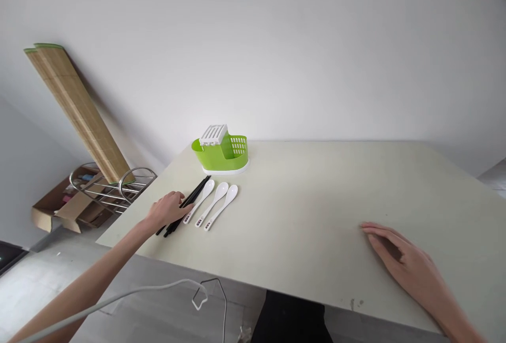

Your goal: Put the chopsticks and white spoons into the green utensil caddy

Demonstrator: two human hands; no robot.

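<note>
My left hand (168, 208) lies over a bundle of black chopsticks (193, 194), its fingers curled around them and its thumb across the top. The chopsticks rest slantwise on the table. Close to that thumb, three white spoons (216, 203) lie side by side, bowls pointing away from me. Behind them stands a green cutlery holder (215, 157) with a white slotted top and a white base. Far to the right, my right hand (407, 258) rests on its side on the tabletop, holding nothing, with a gap between thumb and fingers.
The pale table (308, 211) meets a white wall at the back. Left of it are a metal rack (105, 195), a cardboard box (51, 208) and a leaning bamboo mat (81, 106). A white cable (138, 289) crosses below the front edge.
</note>
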